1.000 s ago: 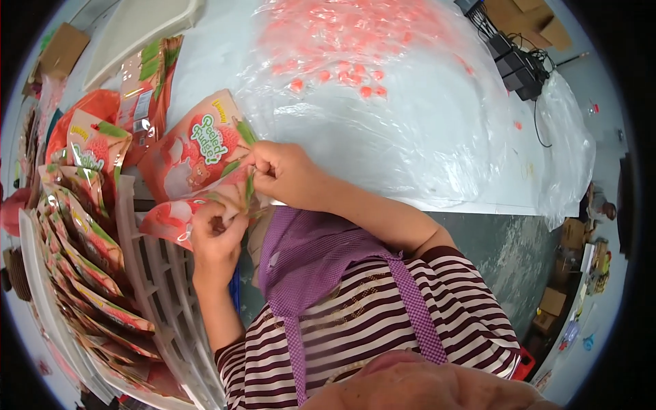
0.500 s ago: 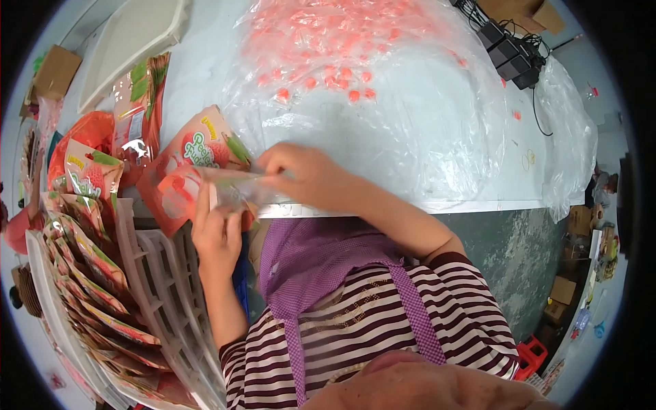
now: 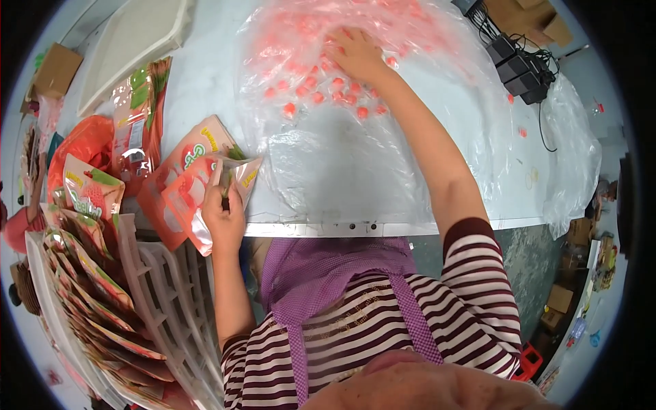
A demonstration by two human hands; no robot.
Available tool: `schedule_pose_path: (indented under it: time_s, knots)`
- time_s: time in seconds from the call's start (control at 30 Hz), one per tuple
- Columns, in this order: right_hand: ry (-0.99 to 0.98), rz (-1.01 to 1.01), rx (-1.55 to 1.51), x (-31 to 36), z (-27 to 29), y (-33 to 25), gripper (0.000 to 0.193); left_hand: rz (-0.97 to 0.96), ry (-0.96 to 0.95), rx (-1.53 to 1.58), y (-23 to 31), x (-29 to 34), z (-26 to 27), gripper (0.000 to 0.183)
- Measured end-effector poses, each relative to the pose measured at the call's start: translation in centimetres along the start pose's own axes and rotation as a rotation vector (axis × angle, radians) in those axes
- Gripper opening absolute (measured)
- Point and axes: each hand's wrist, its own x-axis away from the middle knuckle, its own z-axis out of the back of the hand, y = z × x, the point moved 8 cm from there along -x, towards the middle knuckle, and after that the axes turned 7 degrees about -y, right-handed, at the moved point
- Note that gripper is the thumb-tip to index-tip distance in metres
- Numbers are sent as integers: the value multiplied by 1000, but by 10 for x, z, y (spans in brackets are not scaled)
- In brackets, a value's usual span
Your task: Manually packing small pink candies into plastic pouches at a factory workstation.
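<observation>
My left hand (image 3: pixel 225 208) grips a printed candy pouch (image 3: pixel 190 195) near its top, at the table's front edge. Another flat pouch (image 3: pixel 158 198) of the same kind lies beneath it. Farther off, my right hand (image 3: pixel 355 53) rests with spread fingers on a heap of small red-and-white wrapped candies (image 3: pixel 301 51). They lie on a clear plastic sheet (image 3: pixel 328 164) covering the table. Some candies show loose along the near side of the heap. Whether any are under my right palm is hidden.
To the left stands a white crate (image 3: pixel 147 273) packed with upright pouches (image 3: pixel 102 287). Behind it are a stack of pouches (image 3: pixel 139 116) and a red plastic bag (image 3: pixel 85 137). A white tray (image 3: pixel 133 48) sits far left, black power adapters (image 3: pixel 516 68) far right.
My right hand has left the pouch and reached forward to the candy heap. My left hand keeps hold of the pouch, now tilted with its top toward the right.
</observation>
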Motion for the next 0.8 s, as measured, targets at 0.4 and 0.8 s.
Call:
schedule_pose_path:
  time_s: [0.4, 0.8]
  knots:
    - [-404, 170, -6, 82, 10, -26, 42, -9, -13, -32, -4, 2, -1, 12]
    - [-164, -13, -458, 178, 107, 29, 28, 9, 22, -76, -9, 1, 1, 14]
